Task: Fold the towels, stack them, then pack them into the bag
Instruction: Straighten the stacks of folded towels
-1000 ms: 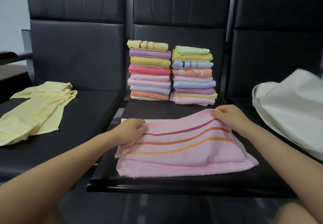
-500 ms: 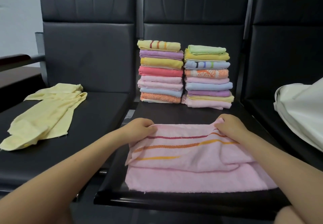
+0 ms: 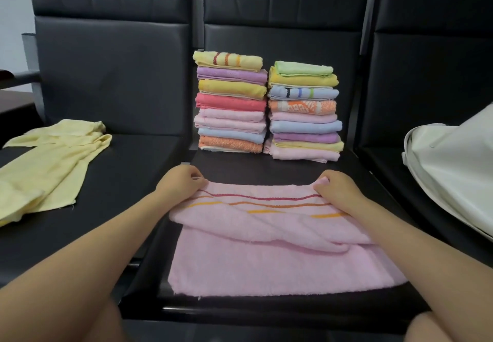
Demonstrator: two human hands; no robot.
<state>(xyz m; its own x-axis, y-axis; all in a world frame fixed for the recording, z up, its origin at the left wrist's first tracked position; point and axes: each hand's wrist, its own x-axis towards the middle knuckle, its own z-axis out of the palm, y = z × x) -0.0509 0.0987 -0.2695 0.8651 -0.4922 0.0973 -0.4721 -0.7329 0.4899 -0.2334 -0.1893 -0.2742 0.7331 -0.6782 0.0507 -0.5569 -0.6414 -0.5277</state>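
Observation:
A pink towel (image 3: 266,267) with red, orange and yellow stripes lies on the middle black seat, its upper layer folded toward the far edge. My left hand (image 3: 179,183) grips its far left corner. My right hand (image 3: 336,188) grips its far right corner. Behind the towel stand two stacks of folded towels, the left stack (image 3: 231,102) and the right stack (image 3: 304,112), against the seat back. A pale yellow towel (image 3: 50,165) lies unfolded on the left seat. A white bag (image 3: 453,165) lies on the right seat.
Three black padded seats (image 3: 128,176) in a row have tall backs behind them. A dark armrest and a low surface sit at the far left edge. The front rim of the middle seat runs just below the towel.
Both hands carried the towel's striped upper edge away from me toward the stacks, so the lower layer now shows more. The view also shifted a little to the left.

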